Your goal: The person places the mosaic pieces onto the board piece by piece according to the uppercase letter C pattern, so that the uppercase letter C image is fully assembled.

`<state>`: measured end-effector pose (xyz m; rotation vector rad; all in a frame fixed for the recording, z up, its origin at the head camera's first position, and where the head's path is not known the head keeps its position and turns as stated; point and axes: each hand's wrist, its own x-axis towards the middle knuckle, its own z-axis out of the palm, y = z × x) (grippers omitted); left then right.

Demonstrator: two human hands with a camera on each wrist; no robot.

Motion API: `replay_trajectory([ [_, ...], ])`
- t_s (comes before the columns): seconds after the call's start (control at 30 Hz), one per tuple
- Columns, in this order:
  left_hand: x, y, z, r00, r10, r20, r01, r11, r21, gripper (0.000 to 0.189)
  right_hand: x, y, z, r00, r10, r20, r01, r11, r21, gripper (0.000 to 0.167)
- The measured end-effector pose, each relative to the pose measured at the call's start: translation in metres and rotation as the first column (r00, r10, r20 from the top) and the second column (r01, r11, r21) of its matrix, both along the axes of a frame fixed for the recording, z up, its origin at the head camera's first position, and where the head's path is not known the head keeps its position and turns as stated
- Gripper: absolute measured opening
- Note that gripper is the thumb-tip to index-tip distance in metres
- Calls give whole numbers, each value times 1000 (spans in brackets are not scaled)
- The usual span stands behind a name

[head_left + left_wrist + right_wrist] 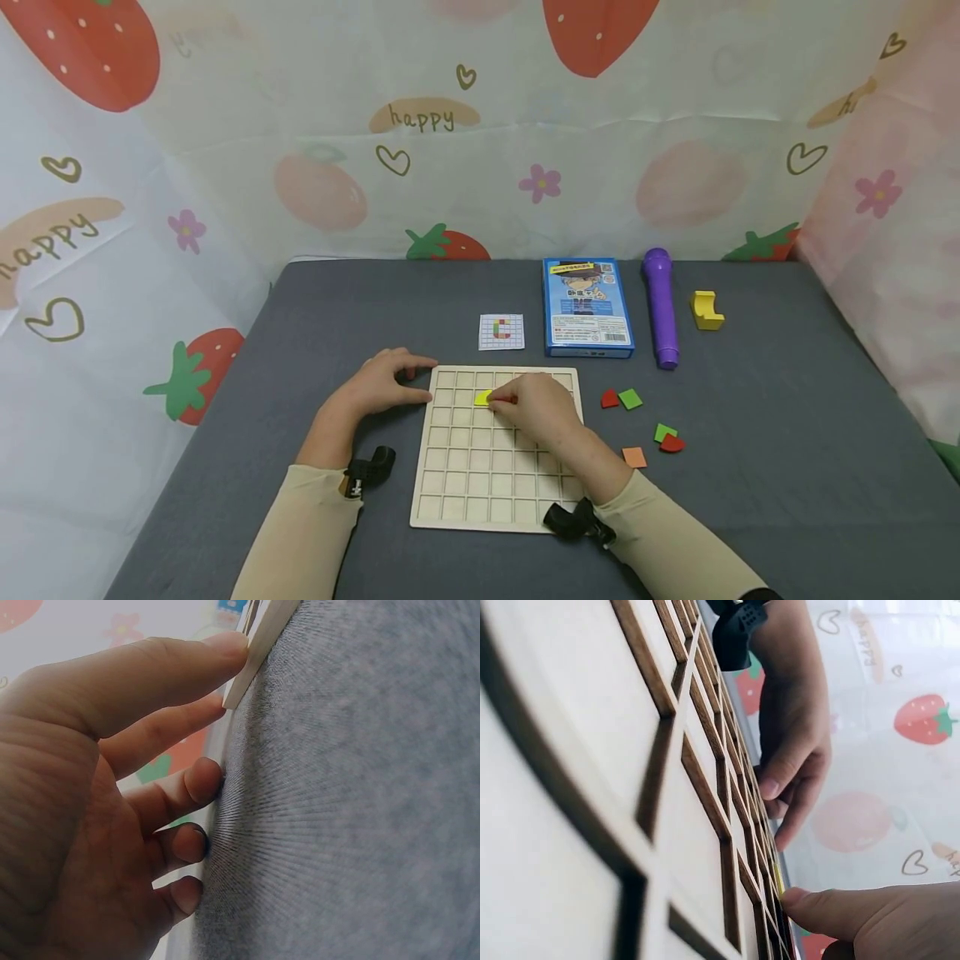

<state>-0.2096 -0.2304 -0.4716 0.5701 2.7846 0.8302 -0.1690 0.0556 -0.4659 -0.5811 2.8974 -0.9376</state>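
A pale wooden grid board (450, 483) lies on the grey table. My left hand (386, 383) is at its far left corner, thumb against the left edge; in the left wrist view the thumb (217, 649) and index finger touch the board, the other fingers bent loosely. My right hand (536, 406) reaches over the board and pinches a small yellow tile (482, 398) at a square in an upper row. The fingertips cover the tile's right side. In the right wrist view only a thin yellow sliver shows beyond the right thumb (810, 907).
Right of the board lie red (610, 399) and green tiles (630, 399), another overlapping red and green pair (672, 444), and an orange tile (634, 457). Behind are a pattern card (502, 332), a blue box (588, 308), a purple microphone-shaped stick (661, 308) and a yellow block (707, 310).
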Motion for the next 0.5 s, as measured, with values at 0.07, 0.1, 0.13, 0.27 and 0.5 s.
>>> replay_trajectory([
  [0.07, 0, 0, 1, 1000, -6, -3, 6, 1000, 1, 55, 0, 0, -1, 1000, 13, -5, -13, 1000, 10, 10],
  [0.1, 0, 0, 1, 1000, -8, -3, 8, 1000, 1, 55, 0, 1, -1, 1000, 19, -7, -19, 1000, 14, 11],
  [0.13, 0, 0, 1, 1000, -11, -2, 11, 1000, 1, 55, 0, 1, -1, 1000, 24, -15, -23, 1000, 18, 11],
  [0.27, 2, 0, 2, 1000, -15, 0, 15, 1000, -2, 56, 1, 3, 4, 999, 38, -35, -37, 999, 20, 16],
  [0.5, 2, 1, 4, 1000, -8, 5, 8, 1000, -1, 56, 3, 12, 18, 998, 53, -19, -52, 997, 51, 20],
])
